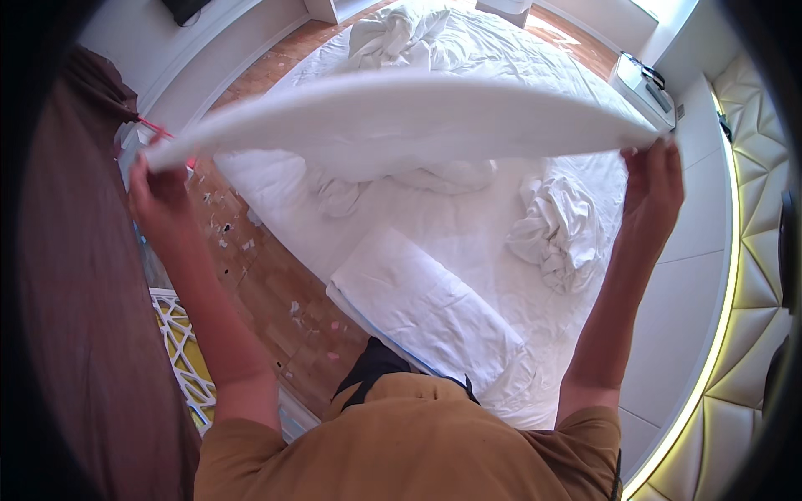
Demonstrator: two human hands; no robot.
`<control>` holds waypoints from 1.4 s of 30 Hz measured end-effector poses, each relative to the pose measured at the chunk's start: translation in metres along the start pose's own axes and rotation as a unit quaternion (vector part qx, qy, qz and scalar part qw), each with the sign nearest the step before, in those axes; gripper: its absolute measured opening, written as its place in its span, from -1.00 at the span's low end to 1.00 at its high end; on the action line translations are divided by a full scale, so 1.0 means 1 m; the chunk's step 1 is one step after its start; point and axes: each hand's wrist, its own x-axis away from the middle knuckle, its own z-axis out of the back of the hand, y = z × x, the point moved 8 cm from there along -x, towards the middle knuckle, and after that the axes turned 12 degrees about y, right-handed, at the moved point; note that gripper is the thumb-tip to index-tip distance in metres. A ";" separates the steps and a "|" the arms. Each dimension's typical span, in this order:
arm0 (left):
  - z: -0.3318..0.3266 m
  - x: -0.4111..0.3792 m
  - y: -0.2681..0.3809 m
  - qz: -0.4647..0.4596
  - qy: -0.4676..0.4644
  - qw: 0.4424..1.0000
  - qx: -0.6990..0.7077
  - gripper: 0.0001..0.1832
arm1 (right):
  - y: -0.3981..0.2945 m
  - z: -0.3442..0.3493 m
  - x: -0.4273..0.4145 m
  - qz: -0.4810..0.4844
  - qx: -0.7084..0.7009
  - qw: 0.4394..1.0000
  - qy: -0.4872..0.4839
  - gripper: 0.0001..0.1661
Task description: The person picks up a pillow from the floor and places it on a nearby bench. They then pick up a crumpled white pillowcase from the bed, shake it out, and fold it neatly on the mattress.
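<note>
A white cloth (pixel 401 119), blurred by motion, is stretched wide above the bed between my raised hands. My left hand (pixel 160 185) grips its left corner, out over the floor. At the other end, my right hand (pixel 655 172) pinches the right corner near the headboard side. Below the cloth lies a mattress with a white sheet (pixel 476 232). A folded white textile (pixel 426 307) with a blue edge rests on the bed close to my body. Crumpled white fabric (pixel 557 225) is heaped on the right of the bed. The cloth partly hides more bunched bedding.
A bundle of white bedding (pixel 401 31) sits at the far end. Scraps litter the wooden floor (pixel 250 282) on the left, beside a brown curtain (pixel 81 282) and a white lattice panel (pixel 185 357). A padded headboard (pixel 739 351) and white nightstand (pixel 642 91) stand right.
</note>
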 end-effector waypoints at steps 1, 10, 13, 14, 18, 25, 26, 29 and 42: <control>0.033 0.005 -0.014 0.056 -0.010 0.998 -0.009 -0.62 | 0.013 0.011 0.014 -0.040 0.010 0.999 -0.006 -0.81; 0.240 0.193 -0.084 0.245 0.021 0.939 -0.242 -0.80 | 0.147 0.162 0.165 -0.297 0.163 0.933 -0.121 -0.87; 0.284 0.228 -0.091 0.292 0.015 0.907 -0.304 -0.81 | 0.153 0.189 0.190 -0.323 0.181 0.923 -0.100 -0.87; 0.292 0.234 -0.091 0.294 0.008 0.903 -0.314 -0.80 | 0.153 0.196 0.197 -0.329 0.186 0.921 -0.097 -0.87; 0.295 0.248 -0.094 0.313 -0.046 0.890 -0.329 -0.79 | 0.147 0.222 0.221 -0.333 0.219 0.913 -0.091 -0.86; 0.323 0.267 -0.098 0.397 -0.172 0.822 -0.370 -0.80 | 0.102 0.256 0.266 -0.331 0.265 0.905 -0.021 -0.84; 0.327 0.271 -0.097 0.415 -0.185 0.811 -0.369 -0.80 | 0.100 0.263 0.276 -0.332 0.268 0.904 -0.013 -0.83; 0.360 0.294 -0.104 0.483 -0.224 0.756 -0.380 -0.82 | 0.096 0.268 0.302 -0.333 0.313 0.889 -0.016 -0.80; 0.438 0.333 -0.131 0.442 -0.242 0.741 -0.444 -0.80 | 0.143 0.330 0.349 -0.370 0.472 0.798 -0.069 -0.73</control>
